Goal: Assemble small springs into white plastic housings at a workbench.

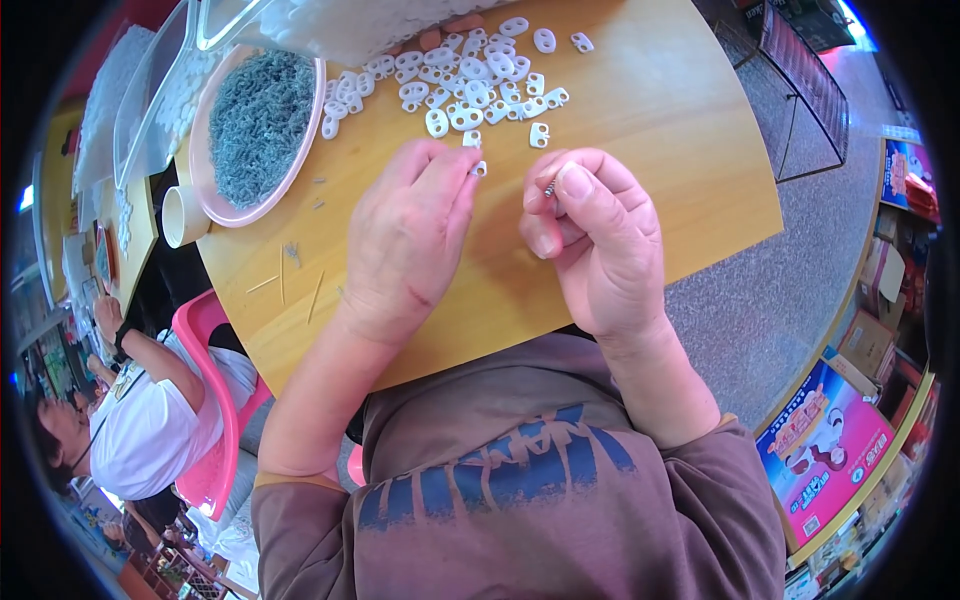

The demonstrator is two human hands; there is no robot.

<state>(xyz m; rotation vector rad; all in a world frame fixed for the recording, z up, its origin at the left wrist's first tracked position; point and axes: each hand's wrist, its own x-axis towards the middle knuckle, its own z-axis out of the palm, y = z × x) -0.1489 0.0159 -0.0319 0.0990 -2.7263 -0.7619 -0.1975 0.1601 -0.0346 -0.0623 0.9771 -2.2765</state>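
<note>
My left hand (405, 230) is closed in a pinch above the wooden table, its fingertips on a small white plastic piece with a hole (481, 169). To its right, my right hand (605, 225) pinches a tiny metal spring (550, 188) between thumb and forefinger. Beyond both hands spreads a loose pile of white two-holed plastic pieces (470, 90). One white piece (540, 134) lies apart from the pile, just past my right fingers. At the far left of the table, a pink bowl (317, 120) is filled with many small grey metal springs (255, 125).
A cream cup (183, 216) lies beside the bowl. Thin wooden sticks (315, 297) rest on the table's left part. Clear containers (150, 110) stand at the far left. Another person (155, 420) sits on a pink chair (225, 440) to the left. Boxes (830, 440) line the right.
</note>
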